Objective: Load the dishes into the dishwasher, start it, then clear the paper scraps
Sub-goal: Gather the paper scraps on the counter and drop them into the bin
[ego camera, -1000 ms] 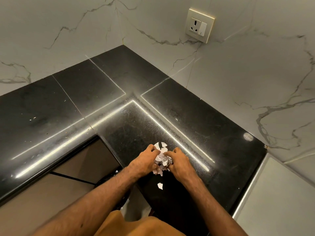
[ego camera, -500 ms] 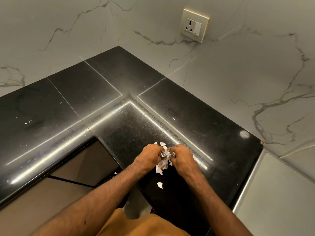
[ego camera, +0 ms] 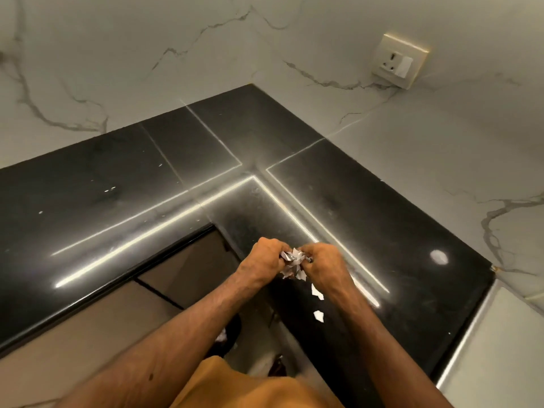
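A bunch of white paper scraps [ego camera: 293, 265] is pressed between my two hands above the black countertop [ego camera: 368, 219], near its inner corner edge. My left hand [ego camera: 265, 259] is closed on the left side of the bunch and my right hand [ego camera: 325, 265] on the right side. Two loose scraps are below my right wrist: one [ego camera: 317, 292] close to the hand, another [ego camera: 318, 315] nearer the counter's front edge. More white paper [ego camera: 220, 337] lies low down by a dark object on the floor. No dishwasher or dishes are in view.
The L-shaped black counter meets marble walls [ego camera: 147, 54] at the back and right. A wall socket with a switch [ego camera: 399, 61] sits at the upper right. A pale surface [ego camera: 500, 348] adjoins the counter's right end. Brown cabinet fronts [ego camera: 88, 334] run below the counter edge.
My hands have squeezed together and lifted the scraps into a tighter bunch off the counter. A second scrap now sits loose below my right wrist. The view has swung left.
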The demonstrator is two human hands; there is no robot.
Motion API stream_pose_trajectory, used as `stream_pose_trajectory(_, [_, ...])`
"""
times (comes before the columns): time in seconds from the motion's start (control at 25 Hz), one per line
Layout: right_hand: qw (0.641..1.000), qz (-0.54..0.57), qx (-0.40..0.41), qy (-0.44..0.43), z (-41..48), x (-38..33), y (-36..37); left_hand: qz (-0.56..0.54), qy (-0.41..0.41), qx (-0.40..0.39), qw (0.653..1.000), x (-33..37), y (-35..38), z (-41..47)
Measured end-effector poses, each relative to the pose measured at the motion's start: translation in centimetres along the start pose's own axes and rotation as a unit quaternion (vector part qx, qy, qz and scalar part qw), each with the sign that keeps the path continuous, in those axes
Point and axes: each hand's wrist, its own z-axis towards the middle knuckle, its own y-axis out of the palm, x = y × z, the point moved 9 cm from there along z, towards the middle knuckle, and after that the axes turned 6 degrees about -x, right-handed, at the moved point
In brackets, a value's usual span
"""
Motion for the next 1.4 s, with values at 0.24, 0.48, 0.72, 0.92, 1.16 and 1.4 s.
stream_pose_trajectory(0.24, [0.993,-0.037,-0.107,-0.034,2.9,-9.3,10.9,-0.047,-0.125,0.042,0.99,-12.8,-4.1,-7.2])
stream_pose_trajectory(0.48, [0.979,-0.051,-0.194,-0.043,4.2,-14.6,21.9,-0.072,-0.241,0.052,0.966,-23.7,-3.7,-12.5])
stream_pose_trajectory(0.72, [0.96,-0.057,-0.275,0.003,7.2,-11.2,33.4,-0.128,-0.319,0.015,0.939,-35.2,4.9,-11.7])
stream_pose_trajectory(0.92, [0.946,-0.054,-0.315,0.047,11.0,-4.8,44.8,-0.162,-0.354,0.025,0.921,-45.6,15.1,-9.0])
stream_pose_trajectory(1.16, [0.953,-0.013,-0.302,0.013,15.7,3.4,58.5,-0.168,-0.366,-0.009,0.915,-55.6,24.8,-5.6])
stream_pose_trajectory(1.4, [0.947,0.005,-0.316,0.053,16.6,8.8,64.1,-0.153,-0.377,-0.038,0.913,-56.3,25.2,-6.4])
